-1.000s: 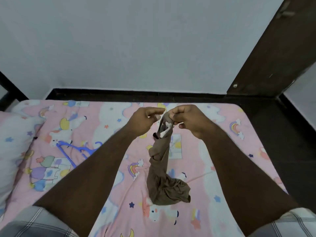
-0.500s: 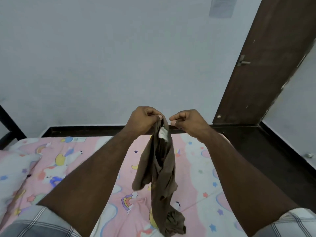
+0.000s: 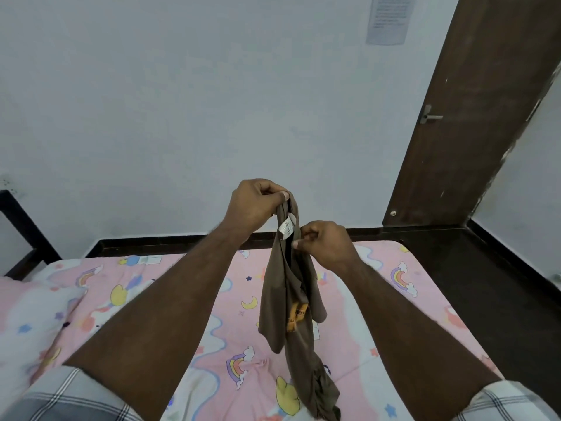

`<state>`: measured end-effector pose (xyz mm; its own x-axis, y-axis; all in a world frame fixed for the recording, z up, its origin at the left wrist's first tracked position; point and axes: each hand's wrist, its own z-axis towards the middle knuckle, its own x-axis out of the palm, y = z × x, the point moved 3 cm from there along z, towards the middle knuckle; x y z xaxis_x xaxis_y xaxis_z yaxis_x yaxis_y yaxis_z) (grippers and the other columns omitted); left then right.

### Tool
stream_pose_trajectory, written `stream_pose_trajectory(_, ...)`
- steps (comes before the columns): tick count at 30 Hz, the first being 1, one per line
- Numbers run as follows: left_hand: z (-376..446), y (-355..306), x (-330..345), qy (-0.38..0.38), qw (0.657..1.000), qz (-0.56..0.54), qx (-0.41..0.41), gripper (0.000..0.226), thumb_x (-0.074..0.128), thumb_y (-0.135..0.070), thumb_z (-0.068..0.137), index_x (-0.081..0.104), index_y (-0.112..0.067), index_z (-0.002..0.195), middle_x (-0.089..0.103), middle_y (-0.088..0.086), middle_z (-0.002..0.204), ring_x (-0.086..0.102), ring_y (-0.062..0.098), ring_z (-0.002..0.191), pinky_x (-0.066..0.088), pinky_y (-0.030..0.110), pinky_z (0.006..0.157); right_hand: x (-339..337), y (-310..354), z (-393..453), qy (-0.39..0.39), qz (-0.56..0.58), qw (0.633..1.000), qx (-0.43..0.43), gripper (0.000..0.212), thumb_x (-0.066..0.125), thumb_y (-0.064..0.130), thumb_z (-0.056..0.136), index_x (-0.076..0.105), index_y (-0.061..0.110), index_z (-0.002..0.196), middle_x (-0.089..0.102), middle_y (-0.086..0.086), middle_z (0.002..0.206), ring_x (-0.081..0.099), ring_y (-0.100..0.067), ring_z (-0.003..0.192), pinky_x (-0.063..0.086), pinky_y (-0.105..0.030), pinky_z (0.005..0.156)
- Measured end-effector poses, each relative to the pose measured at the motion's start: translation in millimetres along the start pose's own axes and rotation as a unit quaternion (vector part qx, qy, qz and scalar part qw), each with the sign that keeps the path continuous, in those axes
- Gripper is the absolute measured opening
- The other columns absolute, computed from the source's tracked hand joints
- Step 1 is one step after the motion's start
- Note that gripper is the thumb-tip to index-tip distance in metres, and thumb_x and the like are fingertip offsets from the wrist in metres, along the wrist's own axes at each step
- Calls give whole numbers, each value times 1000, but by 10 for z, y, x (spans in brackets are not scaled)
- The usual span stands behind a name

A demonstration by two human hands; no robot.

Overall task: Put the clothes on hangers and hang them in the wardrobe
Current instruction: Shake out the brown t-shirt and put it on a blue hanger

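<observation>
A brown T-shirt (image 3: 282, 302) with an orange print hangs bunched above the bed, its lower end resting on the sheet. My left hand (image 3: 253, 205) pinches the top of the collar, where a white label shows. Slightly lower and to the right, my right hand (image 3: 326, 246) pinches the fabric just below the collar. No hanger and no wardrobe are in view.
The bed (image 3: 151, 287) has a pink cartoon-print sheet, with a pillow (image 3: 27, 311) at the left. A white wall stands behind it, and a dark wooden door (image 3: 473, 123) is at the right. Dark floor (image 3: 491, 299) runs along the bed's right side.
Both hands have lifted the T-shirt higher off the bed. My right hand has slid down below the collar. The view has tilted up, and the blue hangers at the left are out of sight.
</observation>
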<state>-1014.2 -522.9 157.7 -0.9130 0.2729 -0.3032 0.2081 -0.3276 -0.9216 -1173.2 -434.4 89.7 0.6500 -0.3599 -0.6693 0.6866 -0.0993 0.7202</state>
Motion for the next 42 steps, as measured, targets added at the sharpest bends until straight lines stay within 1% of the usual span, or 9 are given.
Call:
stream_pose_trajectory(6,50,167,-363,-37,999,7,0,5,73,-20,85,78,-19,84,75,-3,76,68,10,68,55,29,73,-335,184,172,-118,-34,992,-21,12,68,23,86,77,22,93,73,7,85,65,-13,81,47,-25,73)
stream_pose_trajectory(13,28,396,-446,-7,1000,22,-12,4,75,-24,87,77,-20,88,74,-3,78,65,9,72,52,28,70,-611,637,325,-111,-58,989,-74,17,65,27,89,72,26,106,70,10,87,64,-11,88,51,-28,81)
stream_pose_trajectory(18,-116,721,-348,30,998,2,-54,11,68,-11,92,77,-17,92,75,2,86,66,9,73,52,25,66,-681,852,342,-95,-76,987,-101,19,63,24,92,74,25,106,67,15,84,64,-7,87,50,-21,79)
stream_pose_trajectory(22,-222,1084,-185,103,987,96,-72,28,67,-5,92,73,-18,116,75,-1,108,69,13,98,56,37,93,-731,932,369,-95,-88,986,-107,16,63,21,93,75,23,102,64,22,81,57,2,78,38,-6,69)
stream_pose_trajectory(26,-345,1274,48,178,964,184,-79,46,74,-10,88,64,-18,132,68,-2,125,64,13,107,52,28,86,-792,967,375,-102,-91,984,-115,15,64,21,92,76,22,101,58,27,75,54,9,73,37,-6,68)
stream_pose_trajectory(30,-472,1278,255,113,980,150,-61,22,79,-21,84,67,-21,103,68,-8,101,65,16,89,49,23,65,-862,963,379,-116,-77,984,-109,15,65,21,92,76,21,102,57,26,73,55,7,69,38,-10,68)
stream_pose_trajectory(33,-570,1281,407,69,989,127,-38,15,77,-20,85,62,-19,82,66,-5,83,64,16,77,53,29,66,-913,956,377,-126,-74,984,-105,14,65,22,92,76,21,102,58,25,73,56,5,69,38,-11,67)
stream_pose_trajectory(36,-621,1253,513,73,992,99,-19,12,76,-17,84,67,-21,90,66,-8,88,65,13,82,56,26,73,-947,961,365,-131,-73,983,-101,13,66,22,91,76,23,100,59,23,71,56,6,67,36,-8,63)
stream_pose_trajectory(42,-580,1184,575,53,997,55,8,38,78,-23,84,65,-25,119,63,-11,102,62,7,96,55,25,82,-984,979,331,-133,-61,985,-96,13,68,22,90,77,22,100,59,20,70,56,5,65,38,-9,64)
